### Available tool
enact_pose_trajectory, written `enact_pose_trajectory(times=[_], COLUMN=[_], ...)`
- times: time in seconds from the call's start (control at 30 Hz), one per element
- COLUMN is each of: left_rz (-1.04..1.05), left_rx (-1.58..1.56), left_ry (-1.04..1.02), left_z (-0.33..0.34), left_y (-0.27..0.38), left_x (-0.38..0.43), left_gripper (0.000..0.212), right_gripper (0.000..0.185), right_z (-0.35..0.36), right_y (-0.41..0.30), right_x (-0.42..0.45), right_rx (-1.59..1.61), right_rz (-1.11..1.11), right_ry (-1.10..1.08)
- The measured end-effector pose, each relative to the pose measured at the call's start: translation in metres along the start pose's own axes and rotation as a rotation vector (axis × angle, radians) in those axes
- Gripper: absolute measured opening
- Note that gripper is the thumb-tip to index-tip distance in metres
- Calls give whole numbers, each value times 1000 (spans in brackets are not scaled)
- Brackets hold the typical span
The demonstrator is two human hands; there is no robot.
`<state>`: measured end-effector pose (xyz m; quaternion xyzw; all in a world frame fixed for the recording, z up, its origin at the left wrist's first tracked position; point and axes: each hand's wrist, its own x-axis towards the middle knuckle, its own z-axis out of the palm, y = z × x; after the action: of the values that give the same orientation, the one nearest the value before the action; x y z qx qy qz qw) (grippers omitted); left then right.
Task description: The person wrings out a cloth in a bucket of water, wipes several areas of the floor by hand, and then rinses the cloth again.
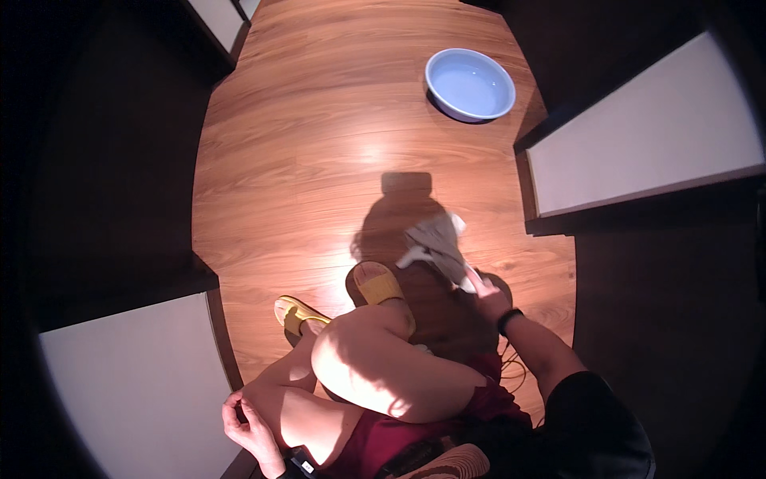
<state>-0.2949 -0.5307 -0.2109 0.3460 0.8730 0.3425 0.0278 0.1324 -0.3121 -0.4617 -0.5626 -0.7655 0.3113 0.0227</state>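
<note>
Down on the wood-look floor (281, 149), my right hand (492, 300) grips the near end of a white and greyish cloth (437, 242). The cloth is crumpled, slightly blurred, and lies partly in shadow just beyond my feet. A black band circles my right wrist. At the lower left, my left hand (248, 425) is beside my knee, its fingers loosely curled with a gap to the thumb and nothing seen in them. Farther ahead on the right, a light blue round basin (440, 99) stands on the floor and appears to contain clear water.
My feet wear yellow slippers (377, 289) near the cloth. White panels with dark frames flank the floor, one on the right (646, 138) and another at lower left (137, 383). A thin cord (514, 371) loops below my right forearm.
</note>
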Motion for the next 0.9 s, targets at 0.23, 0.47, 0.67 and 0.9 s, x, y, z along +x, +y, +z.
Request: enact_pose_trajectory(times=[0.23, 0.47, 0.67, 0.9], left_rz=[-88, -28, -60, 6], left_rx=[-70, -110, -252, -232], left_ry=[-12, 24, 53, -23], left_z=[0, 5, 10, 15], left_y=[9, 27, 30, 48], left_x=[5, 13, 29, 49], left_gripper=[12, 5, 6, 7], right_gripper=[65, 72, 69, 58], right_z=[7, -18, -61, -59], right_y=[-195, -144, -53, -40], right_x=[197, 177, 90, 85], right_rx=[-68, -98, -210, -200], right_rz=[-72, -170, -135, -8], right_ry=[-128, -192, -222, -240])
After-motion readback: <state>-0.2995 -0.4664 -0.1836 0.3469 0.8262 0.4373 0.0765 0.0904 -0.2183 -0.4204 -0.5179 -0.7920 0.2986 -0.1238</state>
